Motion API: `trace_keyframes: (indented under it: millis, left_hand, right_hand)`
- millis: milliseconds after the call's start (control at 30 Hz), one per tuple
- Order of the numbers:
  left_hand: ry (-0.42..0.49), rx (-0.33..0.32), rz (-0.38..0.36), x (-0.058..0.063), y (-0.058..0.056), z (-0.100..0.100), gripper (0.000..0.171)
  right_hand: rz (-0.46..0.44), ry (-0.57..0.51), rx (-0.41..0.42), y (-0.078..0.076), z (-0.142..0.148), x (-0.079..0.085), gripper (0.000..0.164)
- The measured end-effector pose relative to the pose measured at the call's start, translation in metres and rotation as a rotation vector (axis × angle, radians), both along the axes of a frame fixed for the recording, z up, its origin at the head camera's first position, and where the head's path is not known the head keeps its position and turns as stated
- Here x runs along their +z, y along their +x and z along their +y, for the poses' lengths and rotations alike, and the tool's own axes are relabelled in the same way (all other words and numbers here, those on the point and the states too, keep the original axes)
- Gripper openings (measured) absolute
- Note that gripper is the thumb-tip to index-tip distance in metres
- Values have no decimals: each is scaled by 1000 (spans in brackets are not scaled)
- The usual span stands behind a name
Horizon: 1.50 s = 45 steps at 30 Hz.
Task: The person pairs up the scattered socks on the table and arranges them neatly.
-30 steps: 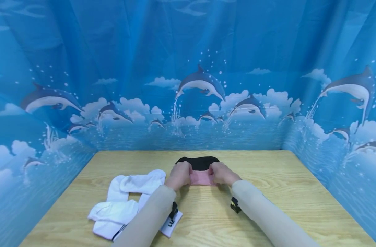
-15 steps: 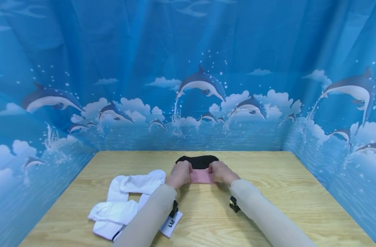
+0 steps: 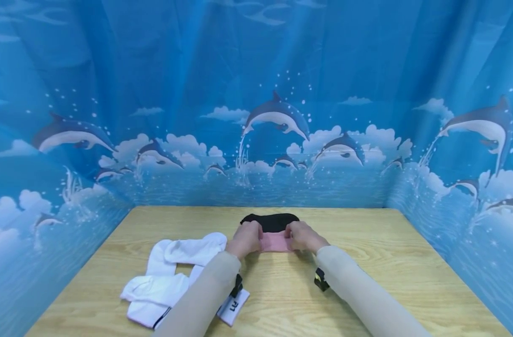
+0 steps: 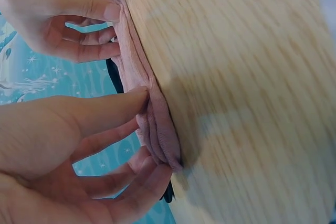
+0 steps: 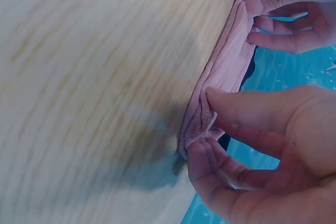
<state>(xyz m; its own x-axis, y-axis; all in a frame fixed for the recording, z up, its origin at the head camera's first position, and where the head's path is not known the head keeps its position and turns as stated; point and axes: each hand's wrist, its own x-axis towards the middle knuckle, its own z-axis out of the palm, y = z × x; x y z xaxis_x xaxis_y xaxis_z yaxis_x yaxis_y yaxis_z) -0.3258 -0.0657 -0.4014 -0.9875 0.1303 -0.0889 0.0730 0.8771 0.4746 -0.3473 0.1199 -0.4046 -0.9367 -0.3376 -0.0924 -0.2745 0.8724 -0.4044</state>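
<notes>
- Head view: pink cloth (image 3: 275, 242) was near the table's far side, roughly mid-width, between both hands.
- Pink cloth's long axis ran left-right, about parallel to the far table edge; one end at each hand, long near edge facing the person. Toe or cuff end: could not tell.
- Left hand (image 3: 245, 238) pinched the left end, thumb on the near face, fingers behind.
- Right hand (image 3: 303, 235) pinched the right end the same way.
- Wrist views showed folds bunched at both pinches, flatter between.
- Black sock (image 3: 273, 222) lay just beyond the pink cloth, also lengthwise left-right; could not tell if joined.
- White socks (image 3: 195, 250) lay to the left on the wood table (image 3: 408, 271), partly hidden by the left sleeve (image 3: 201, 295).
- Dolphin backdrop (image 3: 256, 182) stood behind.
</notes>
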Motion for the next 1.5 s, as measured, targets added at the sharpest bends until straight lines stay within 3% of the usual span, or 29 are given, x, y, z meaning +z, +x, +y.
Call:
trace_keyframes:
  millis: [400, 567, 800, 1000, 1233, 1500]
  left_hand:
    - [-58, -41, 1, 5, 6, -1, 14]
    - [-64, -66, 29, 9, 6, -4, 8]
    - [7, -93, 144, 5, -1, -6, 11]
    - [28, -71, 32, -2, -3, -5, 25]
    - [9, -45, 8, 0, -2, -4, 28]
    - [-4, -28, -10, 2, 0, -4, 26]
  right_hand:
    - [6, -6, 39, 5, 4, 2, 36]
    - [-27, -27, 47, 7, 7, 5, 29]
    - [126, -122, 104, 2, 3, 2, 10]
    - [115, -120, 192, 2, 0, -6, 12]
    - [62, -100, 127, 4, 3, -5, 19]
    - [53, -68, 118, 4, 3, -5, 25]
